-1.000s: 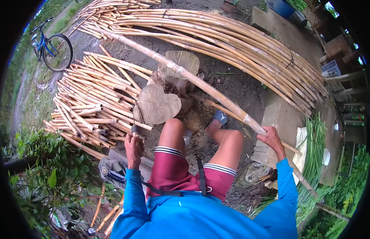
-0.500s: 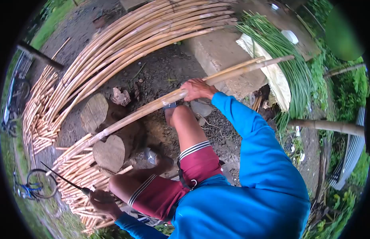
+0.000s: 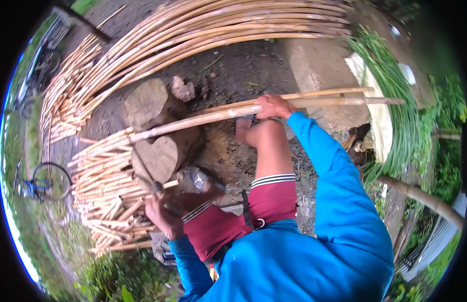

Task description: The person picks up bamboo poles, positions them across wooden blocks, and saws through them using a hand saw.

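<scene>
My right hand (image 3: 274, 106) is wrapped around light-brown bamboo poles (image 3: 193, 122), apparently two, which slant across the scene. Their left part passes over a log stump (image 3: 160, 160), and their right ends spread a little apart over a concrete block. At the lower left, my left hand (image 3: 164, 214) grips the handle of a machete (image 3: 157, 187). Its thin, dark blade is hard to make out as it points up and left against the stump's cut face. Beside that stump stands a second log stump (image 3: 145, 104).
Cut bamboo pieces (image 3: 110, 189) lie heaped at left. Long bamboo poles (image 3: 218, 35) are laid across the back. At right are a concrete block (image 3: 319, 60), a white sack (image 3: 376, 121) and green leaf strips (image 3: 399, 95). A bicycle (image 3: 50, 181) is at far left.
The machete has swung in from the left, and its blade now lies against the stump instead of out over the cut pieces. The right hand still holds the poles; the whole view has shifted.
</scene>
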The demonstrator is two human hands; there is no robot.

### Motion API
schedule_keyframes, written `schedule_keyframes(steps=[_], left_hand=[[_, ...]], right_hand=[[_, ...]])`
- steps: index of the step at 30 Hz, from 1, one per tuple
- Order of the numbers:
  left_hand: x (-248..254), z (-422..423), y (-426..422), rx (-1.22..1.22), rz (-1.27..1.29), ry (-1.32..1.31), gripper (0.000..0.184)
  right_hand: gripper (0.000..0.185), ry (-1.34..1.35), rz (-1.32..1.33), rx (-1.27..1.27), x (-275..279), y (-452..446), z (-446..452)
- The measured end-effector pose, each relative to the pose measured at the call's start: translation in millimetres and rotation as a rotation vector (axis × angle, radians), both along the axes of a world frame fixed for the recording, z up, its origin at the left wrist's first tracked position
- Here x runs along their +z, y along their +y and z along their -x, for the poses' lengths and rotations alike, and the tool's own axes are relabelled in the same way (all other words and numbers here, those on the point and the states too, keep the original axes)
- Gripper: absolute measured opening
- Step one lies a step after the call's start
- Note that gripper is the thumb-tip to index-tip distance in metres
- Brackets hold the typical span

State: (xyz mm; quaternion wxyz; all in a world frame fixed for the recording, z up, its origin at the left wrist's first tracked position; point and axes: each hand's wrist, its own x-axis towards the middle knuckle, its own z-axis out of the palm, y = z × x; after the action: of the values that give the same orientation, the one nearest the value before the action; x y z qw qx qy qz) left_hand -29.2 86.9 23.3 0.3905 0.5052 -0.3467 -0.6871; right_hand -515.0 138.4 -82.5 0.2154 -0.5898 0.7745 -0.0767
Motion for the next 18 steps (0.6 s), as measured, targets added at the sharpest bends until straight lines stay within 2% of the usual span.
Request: schedule_keyframes(steps=[1,5,8,12,14,16,18], left_hand=[[-2,2,7,-0.021,-0.02,-0.011,0.018],[-14,19,34,-0.108,-0.032,-0.008,0.032],[-21,27,44,-0.197,-0.067,-0.135,0.023],[-28,46,48,-0.238,-0.177,-0.084,0.019],[-68,40,54,-0.326,-0.111,-0.136,0.019],[-57,47,50,-0.401,-0.079,-0.164,0.021],[-71,47,52,-0.428,0.052,-0.243,0.024]], right_hand=[[0.053,0.004,-0.129,-0.01,24,-1,0],[0.053,-0.007,-0.105,0.052,-1,11,33],[0.055,0.029,-0.182,0.084,-12,17,50],[0.058,-0.001,-0.238,0.077,-17,14,45],[0.06,-0.016,-0.134,0.04,-43,23,49],[0.06,-0.047,-0.235,-0.048,-39,19,38],[0.058,-0.016,-0.221,-0.054,-41,18,32]])
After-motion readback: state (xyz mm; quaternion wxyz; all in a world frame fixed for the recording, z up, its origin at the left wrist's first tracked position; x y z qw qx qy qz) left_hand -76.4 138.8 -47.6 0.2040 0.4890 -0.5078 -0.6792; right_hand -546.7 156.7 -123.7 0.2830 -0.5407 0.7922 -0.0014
